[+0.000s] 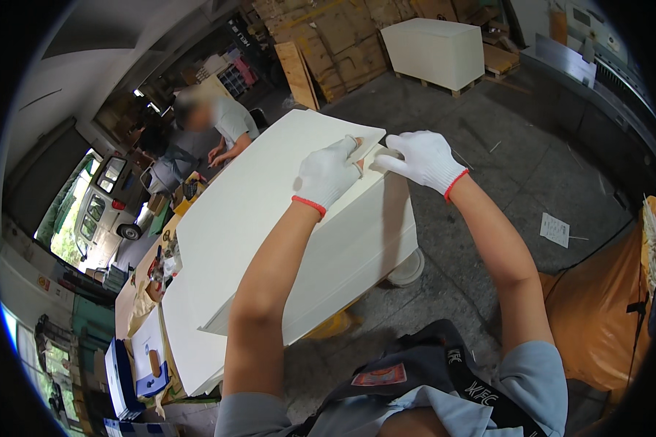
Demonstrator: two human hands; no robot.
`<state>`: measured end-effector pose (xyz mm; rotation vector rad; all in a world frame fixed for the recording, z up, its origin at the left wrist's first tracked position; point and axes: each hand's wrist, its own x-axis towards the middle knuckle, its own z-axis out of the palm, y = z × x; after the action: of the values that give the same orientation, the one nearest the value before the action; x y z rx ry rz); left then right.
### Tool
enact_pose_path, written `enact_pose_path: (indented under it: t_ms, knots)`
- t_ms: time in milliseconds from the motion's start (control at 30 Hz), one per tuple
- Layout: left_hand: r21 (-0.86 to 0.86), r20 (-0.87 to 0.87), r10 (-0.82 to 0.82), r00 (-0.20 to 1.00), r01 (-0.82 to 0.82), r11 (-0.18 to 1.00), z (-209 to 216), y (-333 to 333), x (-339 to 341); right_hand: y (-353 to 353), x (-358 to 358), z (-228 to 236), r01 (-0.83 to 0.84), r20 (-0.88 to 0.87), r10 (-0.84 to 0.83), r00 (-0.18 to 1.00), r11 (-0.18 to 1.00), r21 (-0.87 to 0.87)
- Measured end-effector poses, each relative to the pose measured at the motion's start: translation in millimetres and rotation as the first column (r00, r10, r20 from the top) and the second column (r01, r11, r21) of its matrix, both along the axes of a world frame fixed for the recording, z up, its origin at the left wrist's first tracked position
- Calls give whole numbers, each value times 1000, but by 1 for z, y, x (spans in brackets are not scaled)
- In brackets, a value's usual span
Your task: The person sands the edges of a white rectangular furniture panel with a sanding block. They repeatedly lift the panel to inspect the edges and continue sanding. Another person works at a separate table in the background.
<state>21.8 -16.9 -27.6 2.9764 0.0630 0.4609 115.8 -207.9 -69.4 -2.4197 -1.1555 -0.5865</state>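
A tall stack of large white sheets (353,247), paper or thin board, stands before me, its upper sheets (248,189) raised at the near edge. My left hand (328,173), in a white glove with a red cuff and bare fingertips, is closed on the edge of these upper sheets near their right corner. My right hand (424,159), gloved alike, is at the same corner, just right of the left hand. Its thumb and forefinger are apart beside the stack's edge, the other fingers bent. What lies under the left palm is hidden.
A round white lid or tub (407,269) sits under the stack's right side. Left is a cluttered table (146,273); beyond it a person (229,120) works. A wrapped white stack (437,54) stands on a pallet behind. An orange-brown cover (594,309) is at right.
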Motion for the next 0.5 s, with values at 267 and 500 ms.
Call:
enact_pose_path:
  t_ms: [267,500]
  knots:
    - [-274,46,-111,993,119,954,-15,10,-8,26,-11,12,106,-631,265,729,867,487]
    - [-345,-41,-56,998,38,938,-6,-1,-22,31,-9,-6,120,-533,253,808,814,568]
